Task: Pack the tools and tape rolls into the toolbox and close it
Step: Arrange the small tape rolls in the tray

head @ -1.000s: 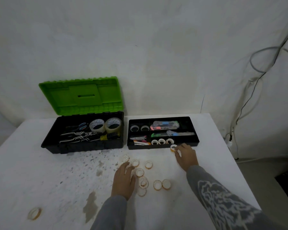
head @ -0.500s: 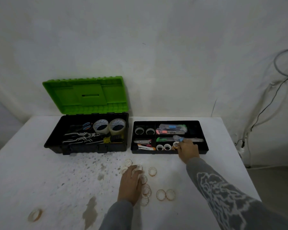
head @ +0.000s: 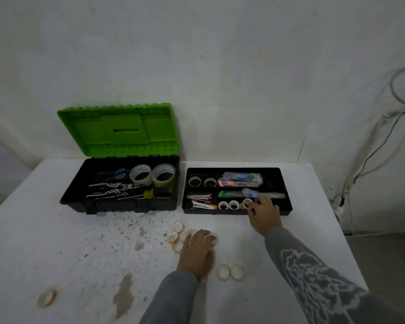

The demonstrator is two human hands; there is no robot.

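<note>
The black toolbox (head: 117,206) stands open at the back left with its green lid (head: 119,129) up; inside are two big tape rolls (head: 151,175), pliers, scissors and a screwdriver. To its right lies the black divided tray (head: 284,208). My right hand (head: 264,215) reaches over the tray's front wall and pinches a small tape roll (head: 246,203) in the front compartment, beside two other small rolls (head: 228,205). My left hand (head: 198,251) lies flat on a cluster of loose small rolls (head: 176,232) on the table.
Two more small rolls (head: 230,272) lie just right of my left wrist, and a lone roll (head: 46,298) sits near the front left. The white table (head: 80,253) is stained. Cables (head: 369,157) hang down the wall at the right, past the table's edge.
My right hand has carried a small roll from the table in front of the tray into the tray's front compartment. My left hand has slid forward over the loose rolls.
</note>
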